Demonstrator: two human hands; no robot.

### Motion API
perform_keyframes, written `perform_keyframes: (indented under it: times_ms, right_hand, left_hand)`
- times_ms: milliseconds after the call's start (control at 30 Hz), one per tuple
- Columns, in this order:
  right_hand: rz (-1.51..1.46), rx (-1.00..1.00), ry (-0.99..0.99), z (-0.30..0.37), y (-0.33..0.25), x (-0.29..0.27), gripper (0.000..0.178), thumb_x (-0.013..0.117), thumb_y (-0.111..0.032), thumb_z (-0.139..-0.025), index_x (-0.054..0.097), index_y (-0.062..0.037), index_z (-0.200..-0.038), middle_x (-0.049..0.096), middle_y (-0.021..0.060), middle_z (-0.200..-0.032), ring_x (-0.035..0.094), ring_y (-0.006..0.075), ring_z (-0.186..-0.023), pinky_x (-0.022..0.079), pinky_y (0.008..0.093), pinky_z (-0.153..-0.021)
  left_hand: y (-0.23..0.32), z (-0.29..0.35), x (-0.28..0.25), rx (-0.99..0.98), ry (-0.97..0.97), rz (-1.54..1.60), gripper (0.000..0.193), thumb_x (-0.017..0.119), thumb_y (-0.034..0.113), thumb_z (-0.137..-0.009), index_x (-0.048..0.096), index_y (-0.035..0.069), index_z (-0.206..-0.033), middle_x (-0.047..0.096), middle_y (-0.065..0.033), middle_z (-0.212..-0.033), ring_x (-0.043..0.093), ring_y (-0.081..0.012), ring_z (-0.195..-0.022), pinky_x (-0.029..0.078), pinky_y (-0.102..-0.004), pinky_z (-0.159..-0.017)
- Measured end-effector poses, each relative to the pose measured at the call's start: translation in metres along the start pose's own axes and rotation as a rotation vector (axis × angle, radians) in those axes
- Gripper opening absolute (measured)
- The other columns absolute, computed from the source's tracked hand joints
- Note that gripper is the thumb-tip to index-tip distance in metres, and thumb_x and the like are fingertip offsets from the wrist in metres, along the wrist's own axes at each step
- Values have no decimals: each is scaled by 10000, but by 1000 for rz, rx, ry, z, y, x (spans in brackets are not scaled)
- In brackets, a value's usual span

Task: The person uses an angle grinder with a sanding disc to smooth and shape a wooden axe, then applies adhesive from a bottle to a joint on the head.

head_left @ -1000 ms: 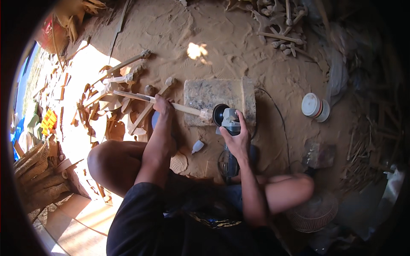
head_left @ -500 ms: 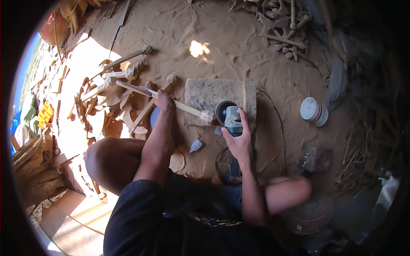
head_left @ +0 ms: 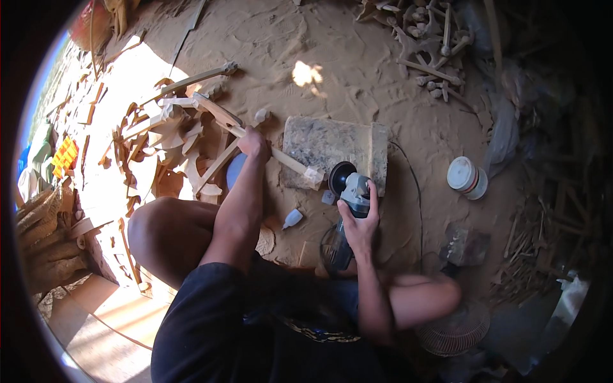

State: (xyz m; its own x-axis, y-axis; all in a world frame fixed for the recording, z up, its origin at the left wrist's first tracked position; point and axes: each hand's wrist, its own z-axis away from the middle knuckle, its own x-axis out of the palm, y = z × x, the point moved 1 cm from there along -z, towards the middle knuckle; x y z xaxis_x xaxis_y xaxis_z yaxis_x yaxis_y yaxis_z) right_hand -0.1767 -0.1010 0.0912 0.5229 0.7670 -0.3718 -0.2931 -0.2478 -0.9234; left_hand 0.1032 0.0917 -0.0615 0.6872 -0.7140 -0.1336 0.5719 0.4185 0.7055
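My left hand (head_left: pixel 255 145) is closed round a long pale wooden piece (head_left: pixel 288 162) with a carved knob at its right end. The piece slants from the upper left down toward the grinder. In my right hand (head_left: pixel 362 231) is an angle grinder (head_left: pixel 357 191), gripped around its body, with a round black disc (head_left: pixel 340 177) at its head. A small gap separates the knob from the disc. Both are over the near edge of a worn, stained block (head_left: pixel 325 135) on the sand. Whether the disc spins I cannot tell.
Several cut wooden pieces (head_left: pixel 167 124) lie heaped at the left, with more wood (head_left: pixel 440 64) at the far right. A dark cable (head_left: pixel 418 185) runs past the block's right side. A white-lidded tub (head_left: pixel 462 173), a small white bottle (head_left: pixel 292 218) and a fan (head_left: pixel 453 330) are nearby.
The grinder has turned in my right hand, its disc now tilted and slightly nearer me. The wooden piece slants more steeply, its far end swung away from me.
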Motion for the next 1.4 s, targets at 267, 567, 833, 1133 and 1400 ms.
perform_keyframes:
  times_ms: [267, 567, 833, 1133, 1400]
  right_hand:
    - [14, -1, 1, 23, 6, 18, 827, 868, -193, -866, 471, -52, -1577, 724, 234, -1299, 740, 278, -1129, 584, 409, -968]
    - [10, 56, -27, 29, -5, 19, 826, 857, -148, -864, 456, -15, -1574, 637, 198, -1408, 642, 241, -1235, 519, 380, -1063]
    - [-30, 100, -38, 23, -7, 12, 821, 860, -134, -867, 462, -7, -1574, 621, 192, -1441, 620, 244, -1282, 500, 380, -1095]
    - [56, 13, 1, 17, -18, -9, 851, 867, -162, -852, 463, -39, -1591, 672, 212, -1412, 690, 270, -1225, 544, 401, -1054]
    - [217, 90, -241, 8, -47, 4, 839, 831, -122, -872, 445, -72, -1615, 685, 222, -1397, 689, 269, -1254, 535, 390, -1063]
  left_hand:
    - [-1, -8, 3, 21, 10, -3, 380, 688, 281, -947, 648, -93, -997, 645, -137, -811, 602, -273, -571, 501, -449, -468]
    - [-1, -10, 3, 3, -9, 32, 344, 658, 272, -962, 615, -68, -939, 607, -124, -701, 596, -263, -500, 506, -430, -438]
    - [2, -4, 3, -49, 31, 30, 376, 664, 275, -941, 665, -92, -1023, 675, -153, -822, 627, -276, -582, 507, -444, -448]
    - [9, 0, 8, -54, 30, -150, 364, 716, 304, -945, 672, -46, -1034, 670, -134, -849, 662, -270, -644, 538, -425, -512]
    - [11, 3, 5, -68, 50, -107, 393, 710, 310, -948, 679, -39, -1127, 681, -142, -936, 673, -271, -687, 563, -432, -531]
